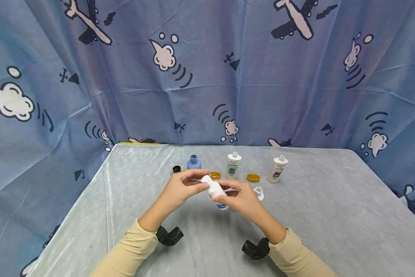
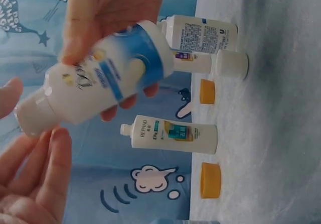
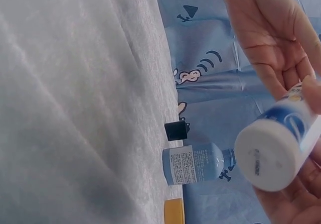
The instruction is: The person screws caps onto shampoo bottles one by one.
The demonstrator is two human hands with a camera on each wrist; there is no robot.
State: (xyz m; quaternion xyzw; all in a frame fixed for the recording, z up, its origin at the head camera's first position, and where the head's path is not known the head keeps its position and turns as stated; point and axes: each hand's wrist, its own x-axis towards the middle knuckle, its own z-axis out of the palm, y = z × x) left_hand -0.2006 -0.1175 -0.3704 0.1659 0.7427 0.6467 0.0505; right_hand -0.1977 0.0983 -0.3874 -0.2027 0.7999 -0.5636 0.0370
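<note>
My right hand (image 1: 243,198) grips a white bottle with a blue band (image 2: 143,53) by its body, above the table. The bottle is tilted, its neck end toward my left hand (image 1: 179,192) and its base toward the right wrist camera. On the neck sits a white cap (image 2: 35,113). The thumb and fingers of my left hand are on either side of this cap. In the left wrist view the fingertips touch the cap's side, while the thumb tip appears slightly off it. Part of the bottle's label is hidden under my right hand.
Behind my hands stand a blue uncapped bottle (image 1: 194,163), a black cap (image 1: 176,169), two yellow caps (image 1: 253,177) and two white uncapped bottles (image 1: 233,167). Another white bottle (image 1: 259,193) is partly behind my right hand, beside a loose white cap (image 2: 232,65). A patterned curtain (image 1: 207,77) hangs behind.
</note>
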